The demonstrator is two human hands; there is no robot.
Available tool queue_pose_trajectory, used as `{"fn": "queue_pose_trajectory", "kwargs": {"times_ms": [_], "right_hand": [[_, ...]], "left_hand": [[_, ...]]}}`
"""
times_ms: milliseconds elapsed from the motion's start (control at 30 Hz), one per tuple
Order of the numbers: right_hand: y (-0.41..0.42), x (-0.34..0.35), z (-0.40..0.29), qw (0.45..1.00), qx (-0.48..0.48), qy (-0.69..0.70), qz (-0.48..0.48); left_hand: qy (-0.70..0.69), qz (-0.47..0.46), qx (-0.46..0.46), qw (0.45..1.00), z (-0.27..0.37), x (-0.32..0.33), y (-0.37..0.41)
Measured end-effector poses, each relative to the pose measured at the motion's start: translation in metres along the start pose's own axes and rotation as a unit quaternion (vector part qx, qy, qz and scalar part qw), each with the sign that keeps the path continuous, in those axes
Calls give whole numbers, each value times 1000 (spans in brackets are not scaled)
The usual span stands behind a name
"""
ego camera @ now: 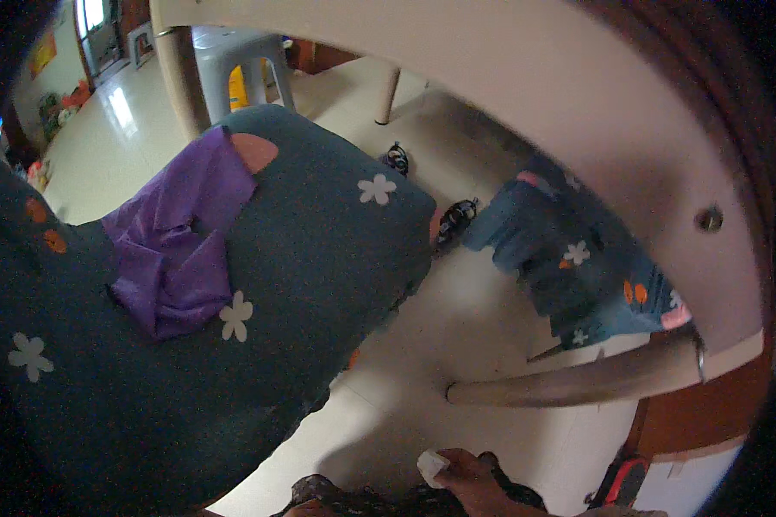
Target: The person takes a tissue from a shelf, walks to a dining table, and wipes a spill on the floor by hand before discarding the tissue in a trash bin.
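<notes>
My right hand is at the bottom edge of the head view, its fingers closed on a small white object, which is too blurred to identify. Dark patterned fabric lies beside and below that hand. My left hand cannot be made out; a small skin-coloured patch at the bottom edge is too cut off to name. Before me a seat with a dark green flowered cover fills the left side. A crumpled purple cloth is spread on it.
A pale table on round legs spans the upper right. Beyond its edge is another flowered cover. Black patterned footwear rests on the tiled floor. A grey plastic stool stands behind; a red-and-black item is at lower right.
</notes>
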State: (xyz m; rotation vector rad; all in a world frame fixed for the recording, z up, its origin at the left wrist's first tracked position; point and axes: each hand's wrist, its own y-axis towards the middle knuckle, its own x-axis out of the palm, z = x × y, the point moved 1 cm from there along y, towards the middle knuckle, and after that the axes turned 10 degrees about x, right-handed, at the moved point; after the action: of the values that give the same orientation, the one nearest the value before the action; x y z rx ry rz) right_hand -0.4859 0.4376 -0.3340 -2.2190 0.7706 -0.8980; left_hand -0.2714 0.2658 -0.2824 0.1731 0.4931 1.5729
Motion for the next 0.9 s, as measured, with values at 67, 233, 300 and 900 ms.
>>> {"fn": "queue_pose_trajectory", "kwargs": {"times_ms": [67,233,300,900], "right_hand": [[1,-2,-1,998,-20,64,-21],[-2,7,5,991,74,-49,96],[-6,14,3,996,37,-38,76],[3,-12,46,968,-55,-197,144]], "left_hand": [[80,-15,14,997,5,-1,-1],[104,-5,8,995,19,6,-2],[119,15,12,993,26,15,0],[241,-45,-1,969,75,68,-8]]}}
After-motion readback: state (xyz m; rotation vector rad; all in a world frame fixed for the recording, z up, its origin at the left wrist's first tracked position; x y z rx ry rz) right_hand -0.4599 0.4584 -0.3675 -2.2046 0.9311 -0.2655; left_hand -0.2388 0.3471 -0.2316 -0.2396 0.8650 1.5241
